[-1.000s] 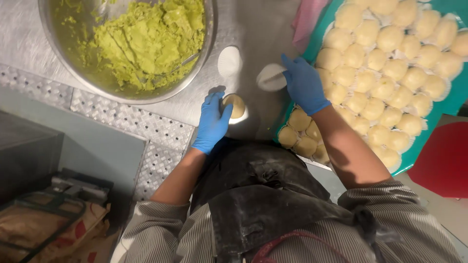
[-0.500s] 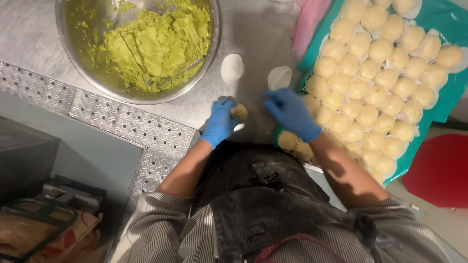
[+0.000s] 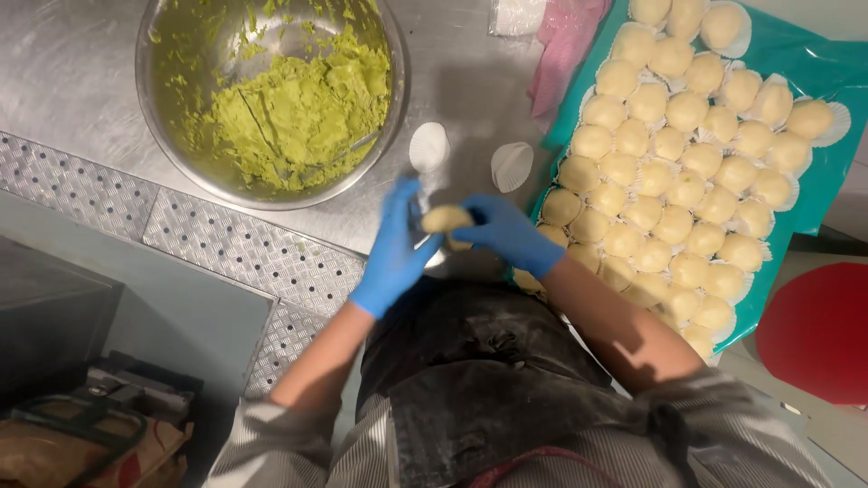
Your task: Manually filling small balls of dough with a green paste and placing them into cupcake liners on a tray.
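- Your gloved fingertips (image 3: 470, 212) close on a pale dough ball (image 3: 447, 219), held between both hands above the steel counter (image 3: 72, 63).
- Your left hand (image 3: 395, 248) cups it from the left; your right hand (image 3: 506, 233) pinches it from the right.
- Two paper cups (image 3: 429, 146) lie just beyond.
- The bowl of green filling (image 3: 289, 108) sits to the left, the tray of finished balls (image 3: 805, 63) to the right.

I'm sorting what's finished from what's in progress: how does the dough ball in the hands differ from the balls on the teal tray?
The dough ball in the hands is held above the steel counter between the left hand and right hand, with no paper cup; the balls on the teal tray rest in packed rows, most in white fluted cups. Both are pale yellow and roundish.
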